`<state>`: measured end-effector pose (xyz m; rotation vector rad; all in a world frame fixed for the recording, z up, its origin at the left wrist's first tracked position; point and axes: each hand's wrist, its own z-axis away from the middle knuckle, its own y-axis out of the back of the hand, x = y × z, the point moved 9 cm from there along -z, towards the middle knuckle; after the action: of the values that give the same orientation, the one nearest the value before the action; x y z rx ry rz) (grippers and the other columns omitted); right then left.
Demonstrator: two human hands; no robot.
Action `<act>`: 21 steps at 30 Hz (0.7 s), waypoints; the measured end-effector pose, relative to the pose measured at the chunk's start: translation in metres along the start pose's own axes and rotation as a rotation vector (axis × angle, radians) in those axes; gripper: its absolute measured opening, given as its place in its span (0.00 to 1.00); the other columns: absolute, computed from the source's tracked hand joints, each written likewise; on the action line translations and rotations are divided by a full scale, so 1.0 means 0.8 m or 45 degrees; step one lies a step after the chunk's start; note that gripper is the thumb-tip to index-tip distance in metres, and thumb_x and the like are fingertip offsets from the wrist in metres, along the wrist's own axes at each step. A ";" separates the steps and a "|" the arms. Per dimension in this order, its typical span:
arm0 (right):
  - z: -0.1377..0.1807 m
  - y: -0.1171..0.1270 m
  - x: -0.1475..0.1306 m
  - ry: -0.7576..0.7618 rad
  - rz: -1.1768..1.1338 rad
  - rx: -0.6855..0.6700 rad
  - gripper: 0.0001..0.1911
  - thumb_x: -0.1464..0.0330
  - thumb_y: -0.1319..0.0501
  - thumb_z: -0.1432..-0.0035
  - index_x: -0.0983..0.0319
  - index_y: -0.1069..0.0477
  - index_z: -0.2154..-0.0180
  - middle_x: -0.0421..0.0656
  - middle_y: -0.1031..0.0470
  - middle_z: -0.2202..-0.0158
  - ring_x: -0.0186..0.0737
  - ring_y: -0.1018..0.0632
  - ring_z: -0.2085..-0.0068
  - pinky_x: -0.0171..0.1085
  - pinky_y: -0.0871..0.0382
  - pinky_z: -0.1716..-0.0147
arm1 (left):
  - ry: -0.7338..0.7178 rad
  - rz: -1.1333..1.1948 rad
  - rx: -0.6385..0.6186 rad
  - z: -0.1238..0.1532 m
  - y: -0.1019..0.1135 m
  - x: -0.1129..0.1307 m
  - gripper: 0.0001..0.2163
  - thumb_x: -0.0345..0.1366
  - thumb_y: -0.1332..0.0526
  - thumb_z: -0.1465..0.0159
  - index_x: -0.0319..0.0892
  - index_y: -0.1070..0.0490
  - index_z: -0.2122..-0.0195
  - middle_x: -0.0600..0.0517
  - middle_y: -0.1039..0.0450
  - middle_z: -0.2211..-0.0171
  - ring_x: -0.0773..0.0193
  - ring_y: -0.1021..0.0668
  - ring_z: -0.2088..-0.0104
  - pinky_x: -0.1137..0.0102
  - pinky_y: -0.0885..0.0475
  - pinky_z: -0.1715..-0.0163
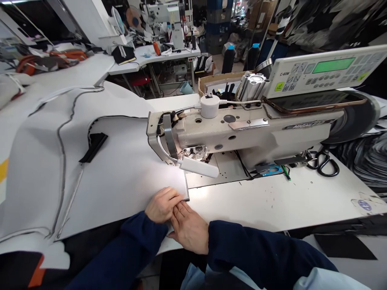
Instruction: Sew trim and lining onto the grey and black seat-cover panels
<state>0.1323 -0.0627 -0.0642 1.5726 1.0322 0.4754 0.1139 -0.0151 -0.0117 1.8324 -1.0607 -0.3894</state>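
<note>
A large light-grey fabric panel [130, 177] with dark edges lies on the sewing table, left of the sewing machine [229, 133]. My left hand [161, 204] is closed on the panel's near right corner, its fingers bent and pressed down. Touching it, my right hand [191, 228] lies with fingers stretched forward at the same corner, thumb toward the left wrist. The panel's right edge runs beneath the machine head. A white lamp [199, 166] there hides the needle area. A black strip [94, 148] sits on the panel's far left part.
Black-handled scissors [328, 164] and a blue tool [271, 170] lie beside the machine bed. A phone [314, 100] rests atop the machine, below a control panel [326, 72]. Stacked dark pieces [365, 157] stand at the right. Another machine [169, 20] stands behind.
</note>
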 end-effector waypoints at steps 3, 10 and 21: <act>-0.009 -0.003 0.007 0.016 0.018 -0.002 0.31 0.57 0.47 0.37 0.80 0.37 0.46 0.64 0.33 0.47 0.55 0.31 0.45 0.51 0.38 0.44 | -0.013 -0.006 -0.034 0.000 -0.007 -0.012 0.14 0.23 0.52 0.39 0.38 0.26 0.66 0.50 0.29 0.73 0.67 0.31 0.72 0.72 0.31 0.71; -0.027 -0.008 0.023 0.054 0.068 0.034 0.26 0.62 0.47 0.37 0.80 0.35 0.48 0.64 0.32 0.49 0.57 0.32 0.45 0.52 0.38 0.44 | -0.058 -0.088 -0.060 -0.003 -0.020 -0.041 0.16 0.22 0.53 0.43 0.39 0.26 0.67 0.50 0.29 0.73 0.65 0.32 0.72 0.71 0.32 0.71; -0.057 -0.009 0.045 0.039 0.076 0.071 0.23 0.68 0.52 0.36 0.83 0.35 0.50 0.68 0.31 0.51 0.58 0.30 0.47 0.55 0.39 0.45 | -0.207 -0.233 0.008 -0.025 -0.013 -0.061 0.16 0.24 0.53 0.41 0.40 0.25 0.67 0.50 0.28 0.74 0.65 0.30 0.71 0.72 0.31 0.69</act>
<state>0.1138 -0.0070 -0.0663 1.6539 1.0315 0.5171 0.1040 0.0370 -0.0191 1.9352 -1.0054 -0.6539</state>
